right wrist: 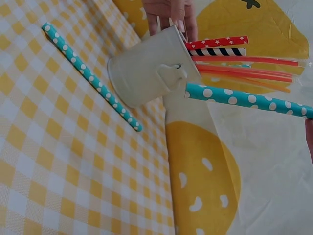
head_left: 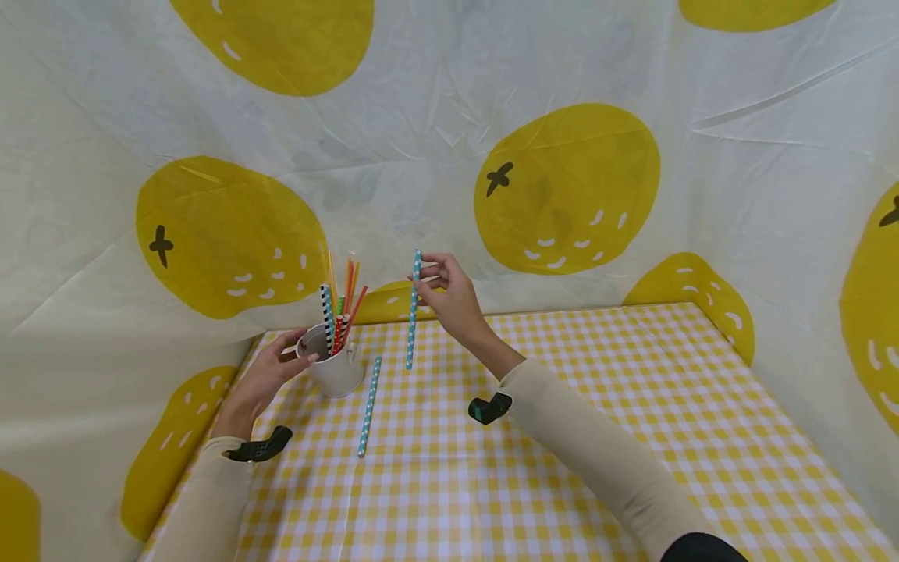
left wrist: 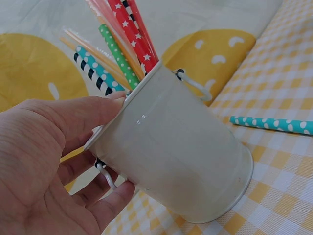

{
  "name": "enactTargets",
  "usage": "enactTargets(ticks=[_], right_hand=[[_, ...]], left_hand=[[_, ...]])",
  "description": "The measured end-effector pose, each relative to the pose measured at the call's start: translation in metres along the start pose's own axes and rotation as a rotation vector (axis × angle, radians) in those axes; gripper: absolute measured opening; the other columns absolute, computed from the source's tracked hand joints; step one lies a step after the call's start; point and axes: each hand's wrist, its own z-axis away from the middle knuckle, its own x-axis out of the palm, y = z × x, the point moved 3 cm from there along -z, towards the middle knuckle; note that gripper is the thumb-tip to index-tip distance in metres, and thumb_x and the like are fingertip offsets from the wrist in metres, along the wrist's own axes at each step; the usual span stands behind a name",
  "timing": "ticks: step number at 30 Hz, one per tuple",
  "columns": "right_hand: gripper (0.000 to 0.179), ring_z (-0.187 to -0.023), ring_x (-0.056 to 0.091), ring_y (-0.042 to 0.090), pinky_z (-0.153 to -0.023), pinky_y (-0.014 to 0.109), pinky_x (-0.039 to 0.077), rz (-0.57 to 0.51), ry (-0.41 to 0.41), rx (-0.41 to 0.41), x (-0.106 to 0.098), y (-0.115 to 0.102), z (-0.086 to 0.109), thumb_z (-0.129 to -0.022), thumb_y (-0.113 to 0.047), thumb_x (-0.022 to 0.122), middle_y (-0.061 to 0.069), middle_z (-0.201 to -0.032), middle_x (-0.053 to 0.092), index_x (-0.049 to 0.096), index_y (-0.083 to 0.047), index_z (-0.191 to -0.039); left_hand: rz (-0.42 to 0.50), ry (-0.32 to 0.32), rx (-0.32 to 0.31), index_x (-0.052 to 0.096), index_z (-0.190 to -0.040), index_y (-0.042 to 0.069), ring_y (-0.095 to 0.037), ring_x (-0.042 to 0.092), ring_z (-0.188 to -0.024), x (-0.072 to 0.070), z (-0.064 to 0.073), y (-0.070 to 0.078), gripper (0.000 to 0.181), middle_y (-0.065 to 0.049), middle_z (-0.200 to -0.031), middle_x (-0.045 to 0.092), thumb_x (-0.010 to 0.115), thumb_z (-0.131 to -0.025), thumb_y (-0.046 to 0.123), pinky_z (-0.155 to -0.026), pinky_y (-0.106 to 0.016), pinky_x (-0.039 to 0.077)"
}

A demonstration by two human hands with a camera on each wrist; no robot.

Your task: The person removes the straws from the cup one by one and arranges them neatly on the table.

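Note:
A small white metal bucket [head_left: 340, 376] with side handles stands on the checked cloth, holding several straws: red with stars [left wrist: 131, 30], green dotted [left wrist: 117, 55], black-striped and plain orange ones. My left hand [head_left: 270, 373] grips the bucket's rim, thumb at the near edge and fingers round the side by a handle. Between thumb and fingers, my right hand [head_left: 449, 300] pinches a teal straw with white dots [head_left: 412, 328], held nearly upright to the right of the bucket. Another teal dotted straw [head_left: 369, 407] lies on the cloth in front of the bucket.
A yellow and white checked tablecloth [head_left: 562, 468] covers the table. Behind and beside it hangs a pale curtain [head_left: 414, 187] printed with big yellow fruit. The table's far edge runs just behind the bucket.

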Motion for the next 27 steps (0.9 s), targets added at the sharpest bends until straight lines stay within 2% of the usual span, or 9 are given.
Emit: enactTargets(ticks=[4,7,14,21,27], right_hand=[[0.04,-0.101,0.064,0.046,-0.077,0.048,0.06,-0.016,-0.003,-0.002,-0.003,-0.008,0.006,-0.1,0.001,0.059,0.03,-0.122,0.06,0.045,0.002,-0.138],[0.036,-0.096,0.065,0.043,-0.074,0.046,0.06,-0.01,-0.005,-0.014,-0.004,-0.01,0.011,-0.1,0.0,0.06,0.03,-0.122,0.06,0.049,0.001,-0.134],[0.034,-0.09,0.067,0.03,-0.078,0.048,0.06,-0.003,-0.047,0.031,-0.006,0.002,0.018,-0.099,-0.004,0.065,0.022,-0.118,0.062,0.06,-0.012,-0.132],[0.037,-0.09,0.069,0.027,-0.078,0.042,0.06,0.042,-0.116,0.091,-0.005,0.012,0.022,-0.098,-0.005,0.067,0.016,-0.116,0.063,0.061,-0.017,-0.133],[0.04,-0.093,0.07,0.027,-0.082,0.046,0.059,0.078,-0.149,0.109,-0.002,0.017,0.024,-0.097,-0.005,0.068,0.014,-0.118,0.063,0.059,-0.016,-0.134]], left_hand=[[0.007,-0.001,0.006,0.02,-0.162,0.005,-0.041,0.035,-0.142,-0.001,-0.001,-0.001,0.076,-0.023,-0.162,0.022,0.064,-0.102,0.02,-0.089,-0.013,0.045],[0.006,-0.005,0.011,0.02,-0.162,0.005,-0.042,0.034,-0.142,0.0,-0.002,-0.001,0.076,-0.024,-0.162,0.022,0.064,-0.102,0.02,-0.088,-0.013,0.045],[-0.003,0.003,0.005,0.022,-0.161,0.005,-0.043,0.034,-0.143,0.0,0.0,-0.001,0.076,-0.023,-0.161,0.024,0.065,-0.101,0.021,-0.089,-0.013,0.045],[0.0,0.009,0.006,0.023,-0.161,0.004,-0.043,0.035,-0.142,0.0,0.0,-0.001,0.075,-0.024,-0.16,0.025,0.065,-0.101,0.02,-0.088,-0.012,0.045],[-0.003,0.005,0.008,0.022,-0.161,0.004,-0.044,0.034,-0.143,0.0,0.0,0.0,0.076,-0.024,-0.161,0.024,0.065,-0.101,0.02,-0.088,-0.012,0.045]])
